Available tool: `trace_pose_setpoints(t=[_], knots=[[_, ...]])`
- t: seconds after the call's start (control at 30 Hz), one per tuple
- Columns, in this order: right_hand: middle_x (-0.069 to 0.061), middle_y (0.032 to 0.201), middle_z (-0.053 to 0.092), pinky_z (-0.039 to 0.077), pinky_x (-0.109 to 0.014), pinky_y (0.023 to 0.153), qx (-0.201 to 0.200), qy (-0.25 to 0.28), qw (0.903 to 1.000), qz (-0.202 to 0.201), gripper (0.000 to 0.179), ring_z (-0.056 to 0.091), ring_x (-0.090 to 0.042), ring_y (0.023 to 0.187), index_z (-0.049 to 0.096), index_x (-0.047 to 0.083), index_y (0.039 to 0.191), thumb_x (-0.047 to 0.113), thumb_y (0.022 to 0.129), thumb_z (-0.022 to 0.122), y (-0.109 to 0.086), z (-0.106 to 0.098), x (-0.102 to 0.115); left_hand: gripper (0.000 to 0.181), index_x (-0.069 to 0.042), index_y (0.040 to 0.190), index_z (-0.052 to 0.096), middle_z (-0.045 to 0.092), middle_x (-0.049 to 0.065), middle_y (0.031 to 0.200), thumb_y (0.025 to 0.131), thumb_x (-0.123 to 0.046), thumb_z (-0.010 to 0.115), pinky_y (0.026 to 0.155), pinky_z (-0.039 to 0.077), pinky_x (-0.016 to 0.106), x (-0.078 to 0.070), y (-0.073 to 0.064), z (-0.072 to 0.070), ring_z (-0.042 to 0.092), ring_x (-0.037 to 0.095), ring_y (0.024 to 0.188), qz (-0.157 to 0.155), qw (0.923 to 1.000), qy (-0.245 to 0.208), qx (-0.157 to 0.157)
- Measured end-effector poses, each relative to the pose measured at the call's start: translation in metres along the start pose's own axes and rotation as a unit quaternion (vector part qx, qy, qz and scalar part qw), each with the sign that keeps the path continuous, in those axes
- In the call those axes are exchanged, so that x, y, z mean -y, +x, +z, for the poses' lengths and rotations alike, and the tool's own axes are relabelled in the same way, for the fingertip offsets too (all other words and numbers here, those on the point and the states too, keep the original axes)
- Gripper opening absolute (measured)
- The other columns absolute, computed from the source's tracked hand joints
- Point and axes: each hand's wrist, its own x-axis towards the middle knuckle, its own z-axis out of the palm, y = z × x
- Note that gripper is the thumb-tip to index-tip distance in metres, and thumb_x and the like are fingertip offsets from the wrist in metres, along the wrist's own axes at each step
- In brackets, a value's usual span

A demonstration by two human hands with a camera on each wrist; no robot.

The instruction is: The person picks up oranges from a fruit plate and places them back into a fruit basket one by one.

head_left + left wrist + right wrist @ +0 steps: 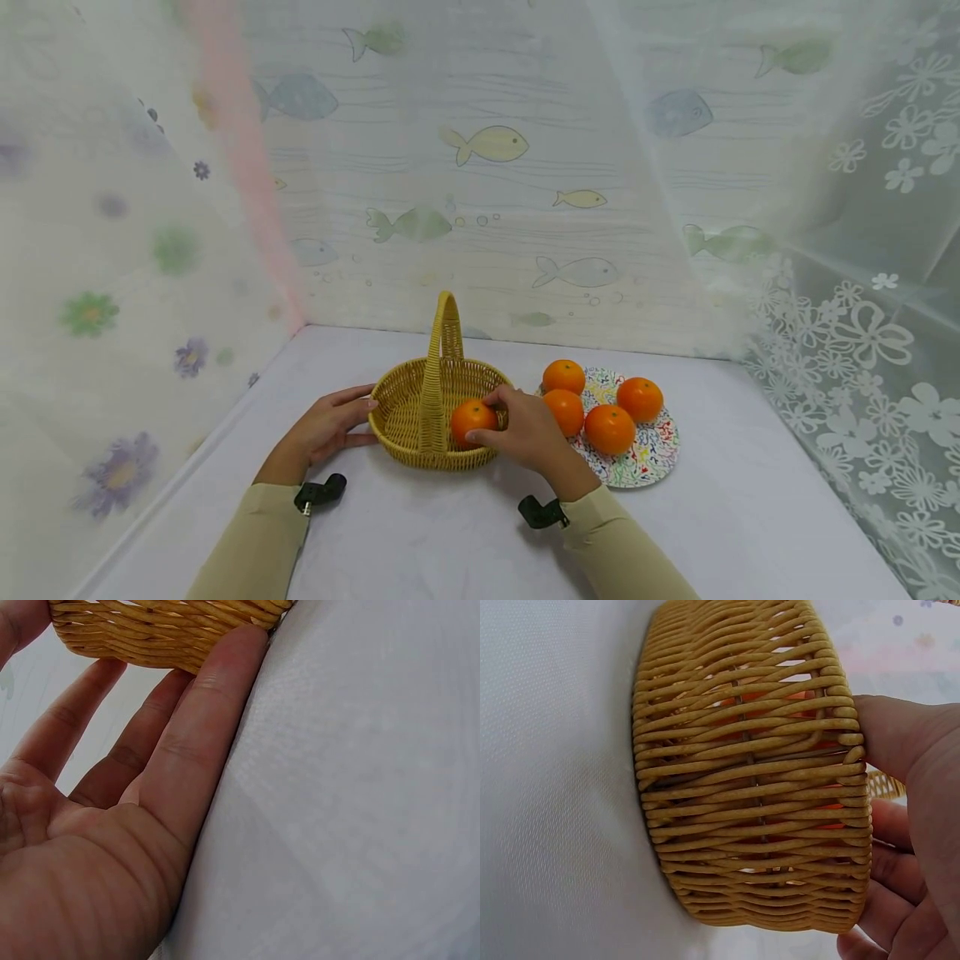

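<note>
Pale flowered sheeting [142, 358] borders frame left; left hand [326, 429], fingers extended, touches the basket [472, 460], lower centre; its handle [432, 400] arches beside an orange [470, 417] the right hand [534, 429] pinches inside; plate [651, 468] and four oranges [610, 429] crowd close; white cloth [750, 483], lower right.

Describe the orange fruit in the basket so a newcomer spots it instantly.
On the white table, find the yellow oval wicker basket with a tall arched handle. Inside it, right of the handle, is a round orange fruit held in the right grip. Its four lookalikes lie outside, on the round speckled white plate.
</note>
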Motion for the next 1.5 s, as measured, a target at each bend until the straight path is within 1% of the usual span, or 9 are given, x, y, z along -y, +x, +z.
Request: trace_pose_setpoints(t=[0.47, 0.87, 1.03, 1.13, 1.23, 1.3, 1.37, 1.43, 1.5], knots=[[0.005, 0.111, 0.071, 0.054, -0.034, 0.085, 0.023, 0.03, 0.9991, 0.02, 0.047, 0.062, -0.017, 0.097, 0.065, 0.023, 0.119, 0.049, 0.084, 0.084, -0.001, -0.006, 0.007, 0.066, -0.011, 0.156, 0.045, 0.052, 0.014, 0.153, 0.099, -0.028, 0.072, 0.097, 0.06, 0.052, 0.002, 0.0, 0.0, 0.065, 0.022, 0.124, 0.009, 1.0, -0.004, 0.0], [-0.004, 0.119, 0.073, 0.055, -0.047, 0.102, 0.006, 0.039, 0.9992, 0.001, 0.045, 0.065, -0.028, 0.114, 0.07, 0.014, 0.118, 0.042, 0.086, 0.084, 0.0, -0.021, 0.008, 0.062, -0.013, 0.157, 0.044, 0.047, 0.016, 0.157, 0.101, -0.026, 0.068, 0.098, 0.059, 0.052, 0.0, -0.003, 0.001, 0.064, 0.023, 0.127, 0.005, 1.0, 0.004, -0.001], [-0.001, 0.118, 0.074, 0.053, -0.048, 0.108, -0.021, 0.034, 0.9991, 0.013, 0.042, 0.064, -0.024, 0.122, 0.072, 0.014, 0.115, 0.041, 0.086, 0.085, 0.0, -0.034, 0.006, 0.063, -0.012, 0.157, 0.044, 0.048, 0.016, 0.157, 0.101, -0.026, 0.069, 0.097, 0.06, 0.052, -0.001, -0.002, 0.002, 0.063, 0.024, 0.127, 0.006, 1.0, 0.003, 0.002], [0.002, 0.117, 0.073, 0.058, -0.044, 0.099, -0.047, 0.025, 0.9981, 0.031, 0.041, 0.065, -0.02, 0.112, 0.072, 0.017, 0.114, 0.042, 0.084, 0.086, -0.001, -0.044, 0.004, 0.064, -0.011, 0.157, 0.044, 0.048, 0.016, 0.156, 0.101, -0.026, 0.07, 0.097, 0.06, 0.052, -0.001, -0.002, 0.001, 0.063, 0.023, 0.127, 0.007, 1.0, 0.003, 0.003], [0.001, 0.108, 0.074, 0.058, -0.04, 0.078, -0.07, 0.016, 0.9968, 0.035, 0.04, 0.062, -0.022, 0.088, 0.073, 0.017, 0.113, 0.041, 0.084, 0.087, -0.001, -0.053, 0.0, 0.064, -0.012, 0.157, 0.044, 0.049, 0.016, 0.156, 0.1, -0.027, 0.07, 0.097, 0.059, 0.052, 0.0, -0.002, 0.001, 0.064, 0.023, 0.127, 0.008, 1.0, 0.004, 0.004], [-0.001, 0.107, 0.074, 0.057, -0.04, 0.075, -0.08, 0.008, 0.996, 0.038, 0.038, 0.059, -0.023, 0.082, 0.073, 0.017, 0.113, 0.039, 0.085, 0.086, -0.001, -0.06, -0.004, 0.065, -0.012, 0.157, 0.045, 0.05, 0.015, 0.155, 0.1, -0.028, 0.071, 0.097, 0.059, 0.052, 0.0, -0.002, 0.001, 0.064, 0.023, 0.126, 0.009, 1.0, 0.003, 0.003], [-0.002, 0.109, 0.075, 0.059, -0.044, 0.083, -0.084, 0.009, 0.9952, 0.05, 0.036, 0.063, -0.024, 0.089, 0.073, 0.017, 0.114, 0.038, 0.086, 0.085, -0.001, -0.066, -0.01, 0.065, -0.012, 0.156, 0.045, 0.051, 0.015, 0.155, 0.1, -0.028, 0.071, 0.097, 0.06, 0.052, 0.0, -0.002, 0.001, 0.065, 0.022, 0.126, 0.009, 1.0, 0.002, 0.003], [-0.001, 0.12, 0.073, 0.057, -0.049, 0.099, -0.083, 0.018, 0.9935, 0.076, 0.035, 0.064, -0.026, 0.108, 0.073, 0.018, 0.114, 0.038, 0.087, 0.084, -0.002, -0.073, -0.015, 0.065, -0.012, 0.156, 0.045, 0.051, 0.015, 0.155, 0.1, -0.027, 0.071, 0.097, 0.06, 0.052, 0.0, -0.002, 0.001, 0.065, 0.022, 0.125, 0.009, 1.0, -0.001, 0.004], [-0.003, 0.127, 0.072, 0.053, -0.054, 0.107, -0.079, 0.032, 0.9916, 0.098, 0.036, 0.061, -0.029, 0.123, 0.072, 0.017, 0.116, 0.037, 0.089, 0.082, -0.003, -0.08, -0.022, 0.064, -0.011, 0.156, 0.045, 0.05, 0.016, 0.155, 0.1, -0.027, 0.071, 0.097, 0.06, 0.052, 0.0, -0.001, 0.0, 0.065, 0.022, 0.125, 0.009, 0.9999, -0.004, 0.004]])
